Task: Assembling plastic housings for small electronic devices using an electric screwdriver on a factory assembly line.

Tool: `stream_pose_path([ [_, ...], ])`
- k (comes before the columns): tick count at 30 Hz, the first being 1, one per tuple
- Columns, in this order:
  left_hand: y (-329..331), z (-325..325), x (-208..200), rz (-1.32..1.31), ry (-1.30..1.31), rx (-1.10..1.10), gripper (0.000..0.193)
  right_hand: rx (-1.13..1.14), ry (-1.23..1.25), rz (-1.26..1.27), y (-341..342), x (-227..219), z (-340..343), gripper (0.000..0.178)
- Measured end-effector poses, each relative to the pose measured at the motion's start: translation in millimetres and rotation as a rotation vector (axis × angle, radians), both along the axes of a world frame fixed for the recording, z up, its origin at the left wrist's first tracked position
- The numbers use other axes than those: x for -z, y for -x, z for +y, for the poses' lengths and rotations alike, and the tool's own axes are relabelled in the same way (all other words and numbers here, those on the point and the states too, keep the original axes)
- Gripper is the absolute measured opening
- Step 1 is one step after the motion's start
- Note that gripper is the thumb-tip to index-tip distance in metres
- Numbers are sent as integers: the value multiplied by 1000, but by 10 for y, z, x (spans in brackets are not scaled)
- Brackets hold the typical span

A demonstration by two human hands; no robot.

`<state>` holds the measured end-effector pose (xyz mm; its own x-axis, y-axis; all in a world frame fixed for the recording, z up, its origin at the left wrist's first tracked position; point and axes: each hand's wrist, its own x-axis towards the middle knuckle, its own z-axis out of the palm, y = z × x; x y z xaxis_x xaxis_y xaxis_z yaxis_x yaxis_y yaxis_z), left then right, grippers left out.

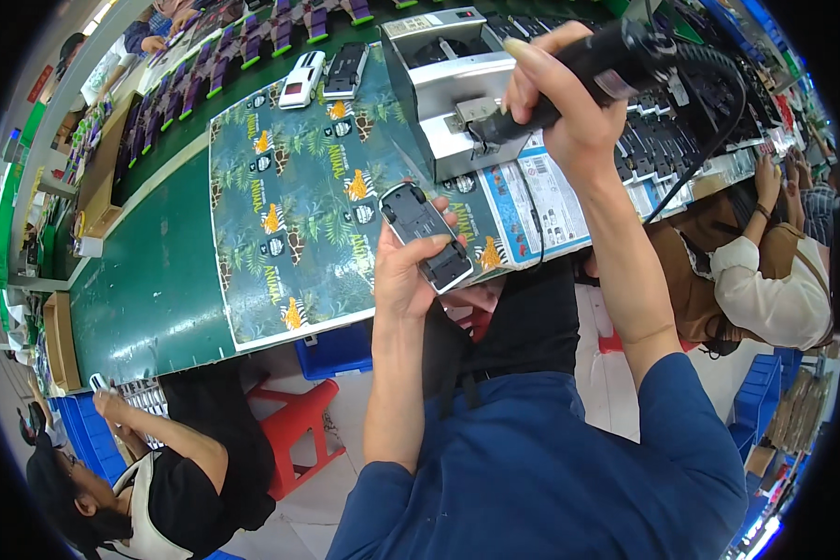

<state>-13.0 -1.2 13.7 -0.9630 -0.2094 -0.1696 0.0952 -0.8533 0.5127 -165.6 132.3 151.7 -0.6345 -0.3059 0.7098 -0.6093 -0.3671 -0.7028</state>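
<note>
My left hand (403, 275) is closed round a toy car (418, 224), held with its black underside up above the mat. In my right hand (574, 117) is a black corded electric screwdriver (611, 65), gripped by its body and slanting down to the left. Its front end is at the small metal bracket on the front of a silver metal box (453, 154), which looks like a screw feeder; the exact tip is hard to make out. Farther back lie a white toy car (301, 80), wheels down, and another toy car (346, 71) with its black underside up.
A printed animal-pattern sheet (317, 215) covers the green table (149, 271). Rows of black car bases (649, 145) lie to the right. The screwdriver's cable (728, 121) loops down there. Co-workers sit at left and right; a red stool (299, 429) stands below.
</note>
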Motion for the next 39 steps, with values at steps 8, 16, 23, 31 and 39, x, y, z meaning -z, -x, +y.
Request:
stream_pose_path([
  [8, 7, -59, 56, -23, -75, -38, 61, -172, 73, -484, -243, -328, -169, 19],
  [16, 54, -41, 21, -58, 1, -55, 59, -466, 227, -436, -786, 58, 159, 16],
  [23, 61, -51, 60, -34, -15, -21, 58, -367, -58, -386, -883, 155, 128, 13],
  [31, 75, -30, 66, -120, -232, -7, 53, -367, -150, -277, -861, 182, 6, 21],
  [39, 72, -42, -6, -130, -130, -35, 42, -478, -63, -455, -929, 181, 39, 22],
])
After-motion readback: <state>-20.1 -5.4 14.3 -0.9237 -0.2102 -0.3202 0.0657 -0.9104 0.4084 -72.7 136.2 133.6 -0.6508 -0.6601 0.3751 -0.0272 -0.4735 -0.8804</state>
